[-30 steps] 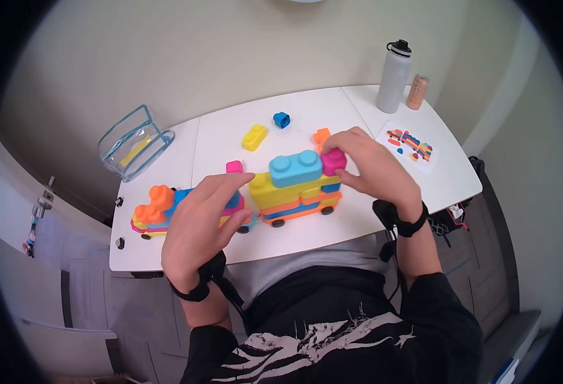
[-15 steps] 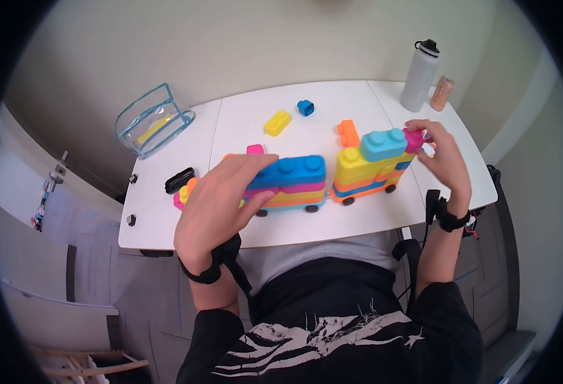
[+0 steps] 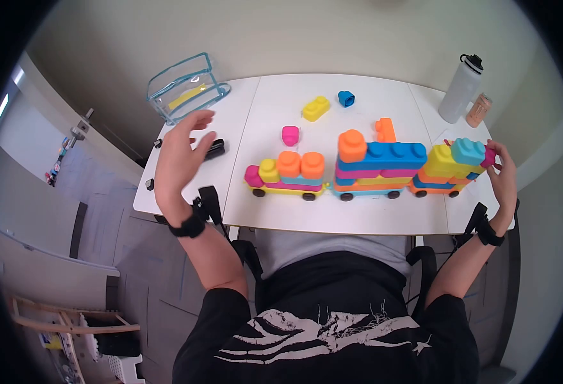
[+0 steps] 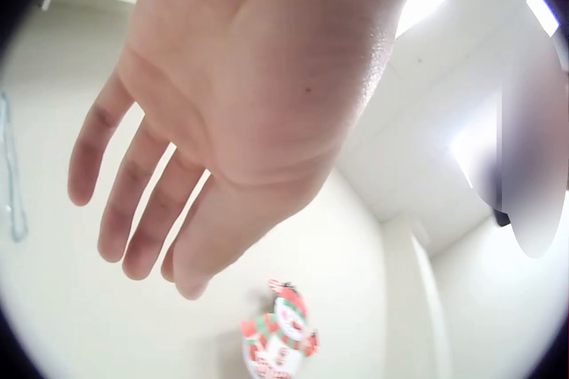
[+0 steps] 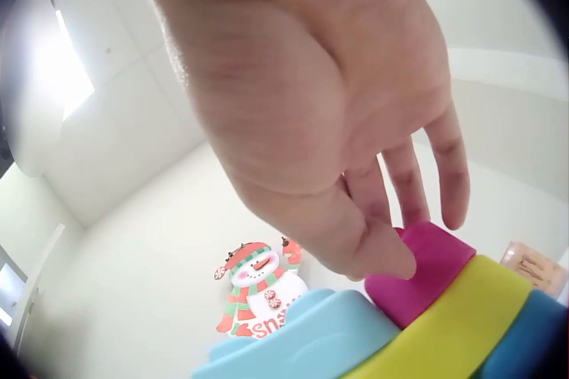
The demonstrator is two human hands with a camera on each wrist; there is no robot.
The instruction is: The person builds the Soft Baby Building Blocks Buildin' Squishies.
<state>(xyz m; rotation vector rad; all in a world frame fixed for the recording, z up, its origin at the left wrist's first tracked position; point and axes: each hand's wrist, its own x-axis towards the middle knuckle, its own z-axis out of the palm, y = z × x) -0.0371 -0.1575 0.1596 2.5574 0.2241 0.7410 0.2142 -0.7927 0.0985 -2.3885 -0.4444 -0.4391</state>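
Observation:
A train of three block-built cars stands along the table's front: a low car [image 3: 288,185] with orange blocks, a middle car [image 3: 377,173] topped by blue and orange blocks, and a yellow car [image 3: 436,171] at the right. My right hand [image 3: 503,176] pinches the magenta block [image 3: 489,156] at that car's right end; the right wrist view shows thumb and fingers on the magenta block [image 5: 427,268], beside a light blue block [image 5: 307,339]. Held above the table's left part, my left hand [image 3: 180,160] touches nothing, its fingers loosely extended in the left wrist view.
Behind the train lie a pink block [image 3: 290,135], a yellow block [image 3: 316,109], a blue piece [image 3: 346,98] and an orange block [image 3: 385,130]. A clear bag [image 3: 185,93] and black case [image 3: 214,150] are left; a bottle [image 3: 460,89] and can [image 3: 479,110] stand back right.
The train has moved right across the table with my right hand at its end. My left hand has come off the cars and lifted away to the left, uncovering the low car.

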